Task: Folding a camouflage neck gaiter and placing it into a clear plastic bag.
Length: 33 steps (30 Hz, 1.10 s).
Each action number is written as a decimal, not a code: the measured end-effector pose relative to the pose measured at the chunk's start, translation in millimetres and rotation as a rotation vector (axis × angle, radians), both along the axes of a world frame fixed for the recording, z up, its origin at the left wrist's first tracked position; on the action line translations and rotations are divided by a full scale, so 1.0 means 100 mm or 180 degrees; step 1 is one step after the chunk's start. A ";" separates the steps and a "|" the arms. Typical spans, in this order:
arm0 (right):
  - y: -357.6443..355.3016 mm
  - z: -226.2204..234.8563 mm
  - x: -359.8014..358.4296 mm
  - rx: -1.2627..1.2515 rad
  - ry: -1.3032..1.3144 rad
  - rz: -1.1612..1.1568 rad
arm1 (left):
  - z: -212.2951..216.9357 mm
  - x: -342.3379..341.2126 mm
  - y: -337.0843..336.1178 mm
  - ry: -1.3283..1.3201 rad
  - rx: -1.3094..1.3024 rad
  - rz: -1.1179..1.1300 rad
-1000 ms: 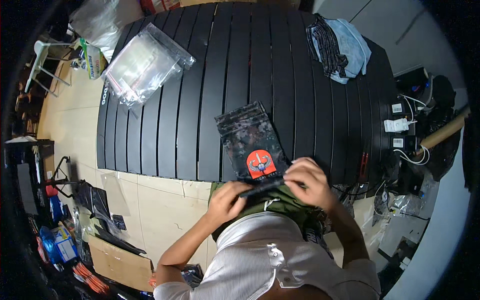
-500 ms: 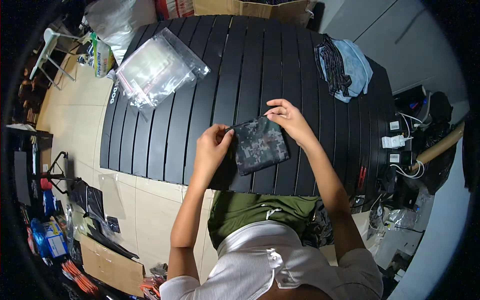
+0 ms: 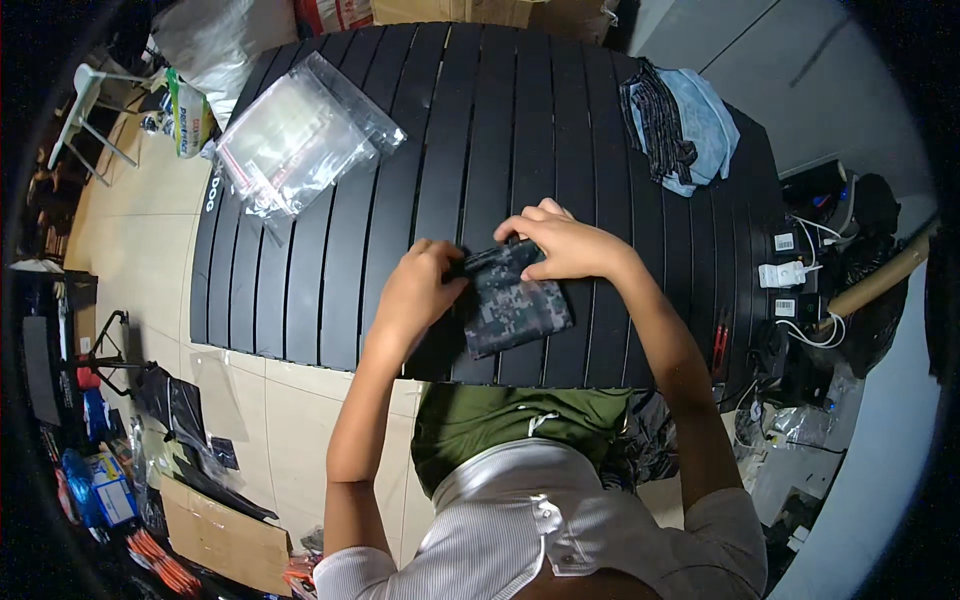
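A folded camouflage cloth [image 3: 515,300] is pressed flat on the black slatted counter [image 3: 300,260], its top edge gripped by the left hand [image 3: 420,290] and right hand [image 3: 560,245]. It seems soft, light; edges are best pinched.

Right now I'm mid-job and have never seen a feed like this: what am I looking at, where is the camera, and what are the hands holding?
This is one wide fisheye camera worn on a person's head, looking down, so straight edges bend. No machine: two bare hands. The left hand and right hand both grip a folded camouflage-patterned cloth over a black slatted table. Farther off on the table lie a pile of clear plastic bags on the left and a heap of folded blue and dark cloth on the right.
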State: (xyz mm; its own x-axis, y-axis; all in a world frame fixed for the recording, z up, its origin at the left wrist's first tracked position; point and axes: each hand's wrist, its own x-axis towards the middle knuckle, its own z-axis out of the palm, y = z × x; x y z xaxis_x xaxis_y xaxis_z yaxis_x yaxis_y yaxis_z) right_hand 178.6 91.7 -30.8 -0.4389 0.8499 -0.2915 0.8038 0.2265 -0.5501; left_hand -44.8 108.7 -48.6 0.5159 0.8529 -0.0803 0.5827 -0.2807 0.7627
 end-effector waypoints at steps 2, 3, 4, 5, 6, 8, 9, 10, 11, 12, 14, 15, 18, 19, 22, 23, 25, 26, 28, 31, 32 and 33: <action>0.00 0.02 0.03 -0.0014 -0.0222 0.0126 | -0.03 0.00 0.03 0.0119 -0.0017 -0.0353; 0.00 0.03 0.05 -0.0041 -0.0443 0.0256 | -0.01 0.01 0.02 0.0121 -0.0001 -0.0351; -0.01 0.04 0.08 -0.0025 -0.0442 0.0255 | 0.01 0.03 -0.01 0.0052 0.0074 -0.0393; -0.03 0.06 0.10 -0.0032 -0.0092 0.0240 | 0.06 0.06 -0.03 -0.0021 0.0145 -0.0440; -0.06 0.09 0.13 -0.0041 0.0259 0.0224 | 0.13 0.07 -0.04 -0.0126 -0.0015 -0.0431; -0.16 0.28 0.16 -0.0005 0.0546 -0.0084 | 0.32 0.10 -0.11 -0.0245 0.0056 -0.0317; -0.25 0.38 0.16 0.0018 0.0837 -0.0393 | 0.41 0.11 -0.16 -0.0359 0.0111 -0.0200; -0.35 0.41 0.16 0.0687 0.0942 -0.0502 | 0.50 0.10 -0.21 -0.0350 0.0091 -0.0216; -0.48 0.49 0.16 0.0684 0.0939 -0.0532 | 0.60 0.10 -0.27 -0.0362 0.0575 -0.0399; -0.59 0.57 0.13 0.1277 0.0668 -0.0561 | 0.64 0.08 -0.32 -0.0356 0.1060 -0.0563; -0.83 0.57 0.06 0.2109 0.0232 -0.0678 | 0.59 0.10 -0.44 -0.0352 0.1232 -0.0737; -0.95 0.51 0.08 0.2062 0.0087 -0.0619 | 0.55 0.11 -0.50 -0.0340 0.1414 -0.0871; -1.24 0.16 0.09 0.1491 0.0045 -0.0825 | 0.16 0.12 -0.70 -0.0222 0.1567 -0.0838; -1.30 0.06 0.09 0.1410 0.0232 -0.0988 | 0.07 0.12 -0.76 -0.0181 0.1486 -0.0786; -1.41 -0.12 0.07 0.1382 0.0375 -0.1260 | -0.16 0.11 -0.87 -0.0135 0.1633 -0.0667; -1.41 -0.16 0.08 0.1477 0.0372 -0.1296 | -0.19 0.13 -0.88 -0.0128 0.1621 -0.0689; -1.41 -0.23 0.08 0.1568 0.0375 -0.1343 | -0.23 0.15 -0.90 -0.0147 0.1624 -0.0581; -1.41 -0.25 0.10 0.1634 0.0483 -0.1324 | -0.24 0.16 -0.91 -0.0143 0.1623 -0.0586; -1.42 -0.32 0.11 0.1704 0.0593 -0.1304 | -0.28 0.17 -0.92 -0.0274 0.1600 -0.0461; -1.44 -0.38 0.12 0.2046 0.0703 -0.1116 | -0.36 0.14 -0.94 -0.0534 0.1345 -0.0353; -1.44 -0.36 0.10 0.1935 0.0856 -0.1254 | -0.36 0.13 -0.94 -0.0526 0.1342 -0.0350; -1.44 -0.34 0.09 0.1822 0.1009 -0.1392 | -0.35 0.13 -0.93 -0.0614 0.1229 -0.0317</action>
